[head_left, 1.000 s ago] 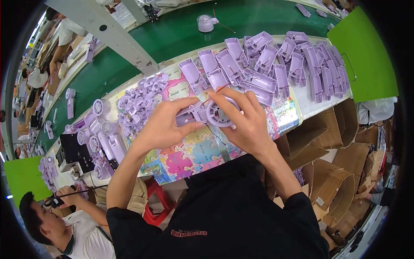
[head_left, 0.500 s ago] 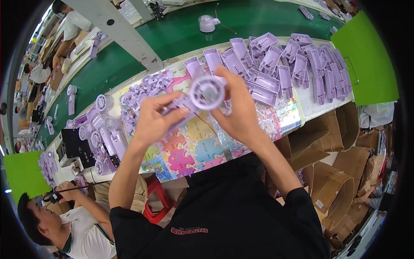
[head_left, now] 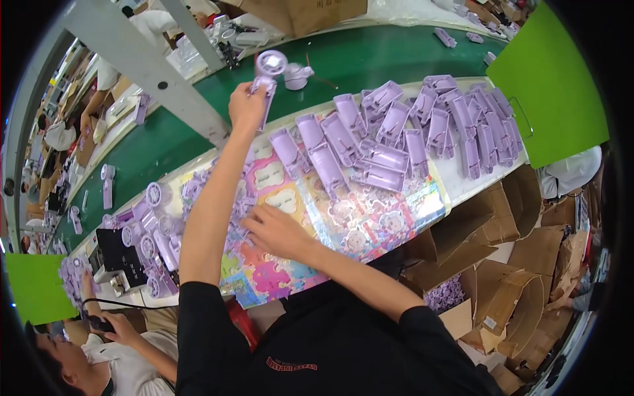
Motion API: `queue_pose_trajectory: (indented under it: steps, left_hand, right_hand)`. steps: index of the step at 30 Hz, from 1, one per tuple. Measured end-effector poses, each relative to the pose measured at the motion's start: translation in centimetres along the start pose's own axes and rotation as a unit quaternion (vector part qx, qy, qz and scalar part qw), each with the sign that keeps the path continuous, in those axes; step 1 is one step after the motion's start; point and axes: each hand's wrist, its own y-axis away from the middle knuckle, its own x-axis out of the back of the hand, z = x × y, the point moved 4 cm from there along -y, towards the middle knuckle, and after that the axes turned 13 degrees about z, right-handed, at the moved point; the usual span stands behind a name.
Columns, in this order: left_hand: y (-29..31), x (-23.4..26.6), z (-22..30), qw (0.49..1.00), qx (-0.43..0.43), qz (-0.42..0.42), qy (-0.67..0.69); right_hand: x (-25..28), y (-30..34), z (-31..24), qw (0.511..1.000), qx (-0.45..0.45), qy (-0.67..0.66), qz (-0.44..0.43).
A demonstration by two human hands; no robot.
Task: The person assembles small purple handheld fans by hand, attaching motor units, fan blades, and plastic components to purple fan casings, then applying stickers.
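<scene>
The left hand (head_left: 247, 107) was wrapped around the handle of a pale purple plastic fan with a round ringed head (head_left: 266, 84), above the green conveyor belt (head_left: 370, 64) at the far side, just left of a pale purple cup-shaped piece (head_left: 295, 79). The right hand (head_left: 281, 232), fingers bent, was at the near edge of a pile of small purple plastic parts (head_left: 243, 207) on the worktop (head_left: 457, 187); whether it pinched any could not be told. Pale purple open rectangular casings (head_left: 383, 156) lay to the right.

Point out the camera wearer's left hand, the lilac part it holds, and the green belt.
Left hand (head_left: 245, 107): head view, back of the hand.
Lilac part (head_left: 265, 82): head view, neck just below the ring.
Green belt (head_left: 380, 63): head view, bare surface.
</scene>
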Motion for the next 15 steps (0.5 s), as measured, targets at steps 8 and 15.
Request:
queue_pose_trajectory:
  steps: [8, 15]
  left_hand:
    - [-4.7, -1.4, -8.7, 0.947, 0.208, 0.126, -0.209]
    - [-3.3, -2.6, 2.3, 0.937, -0.28, 0.156, -0.143]
  right_hand:
    - [-0.4, 0.2, -0.6, 1.0, 0.002, 0.0, -0.009]
    - [-0.6, 0.1, 0.0, 0.998, -0.001, 0.009, -0.065]
